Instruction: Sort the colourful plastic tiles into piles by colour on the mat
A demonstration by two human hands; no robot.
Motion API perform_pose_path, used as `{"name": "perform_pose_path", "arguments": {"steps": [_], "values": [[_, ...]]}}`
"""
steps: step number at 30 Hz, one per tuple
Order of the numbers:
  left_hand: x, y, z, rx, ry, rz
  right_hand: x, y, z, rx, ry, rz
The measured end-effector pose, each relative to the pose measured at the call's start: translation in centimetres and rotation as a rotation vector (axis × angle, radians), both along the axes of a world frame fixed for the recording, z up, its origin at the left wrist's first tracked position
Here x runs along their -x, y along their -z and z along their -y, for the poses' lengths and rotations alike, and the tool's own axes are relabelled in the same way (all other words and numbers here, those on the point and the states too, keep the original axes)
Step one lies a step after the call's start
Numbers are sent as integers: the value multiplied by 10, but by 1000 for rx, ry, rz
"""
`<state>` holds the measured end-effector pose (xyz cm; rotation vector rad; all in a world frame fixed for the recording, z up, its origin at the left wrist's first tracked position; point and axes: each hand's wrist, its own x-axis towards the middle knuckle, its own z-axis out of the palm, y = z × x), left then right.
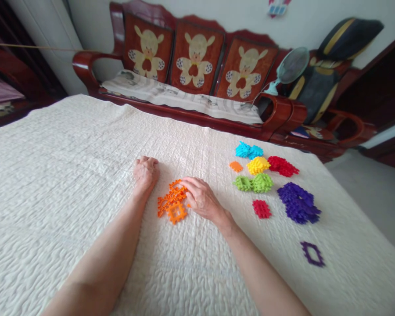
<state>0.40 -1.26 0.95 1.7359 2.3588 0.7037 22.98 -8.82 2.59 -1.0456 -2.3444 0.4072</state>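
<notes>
Several flat orange interlocking tiles with notched edges lie in a loose pile point(177, 212) on the white quilted cloth. My right hand point(200, 196) reaches over the pile's right side, its fingers bent down onto the orange tiles and its thumb low beside them. Part of the tiles is hidden under that hand. Left of the pile, and apart from it, my left hand point(146, 172) rests on the cloth with its fingers curled in; no object shows in it.
To the right lie heaps of blue point(248, 150), yellow point(258, 165), red point(283, 166), green point(254, 183) and purple tiles point(299, 202). Single orange point(236, 166), red point(262, 209) and purple tiles point(312, 254) lie apart. A wooden sofa point(266, 127) stands beyond the cloth's far edge.
</notes>
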Motion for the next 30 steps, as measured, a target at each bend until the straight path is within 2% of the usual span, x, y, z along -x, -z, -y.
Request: {"name": "perform_pose_path", "arguments": {"steps": [4, 8, 10, 12, 15, 18, 21, 24, 30], "values": [[0, -2, 0, 27, 2, 4, 12, 14, -15, 47, -15, -13], [3, 2, -2, 6, 21, 13, 11, 21, -20, 68, 21, -93], [4, 4, -3, 4, 23, 25, 6, 18, -20, 87, 83, -145], [5, 5, -4, 13, 23, 32, -4, 13, -19, 107, 205, -178], [6, 7, -5, 14, 17, 28, -25, 8, -19, 145, 357, -103], [6, 9, -5, 5, 17, 21, -44, 12, -21, 160, 410, 21], [6, 10, -5, -11, 21, 12, -52, 19, -23, 120, 467, 0], [7, 12, -5, -19, 20, 2, -53, 20, -22, 134, 466, -27], [6, 10, -4, -15, 23, 9, -48, 11, -16, 137, 387, 39]]}}
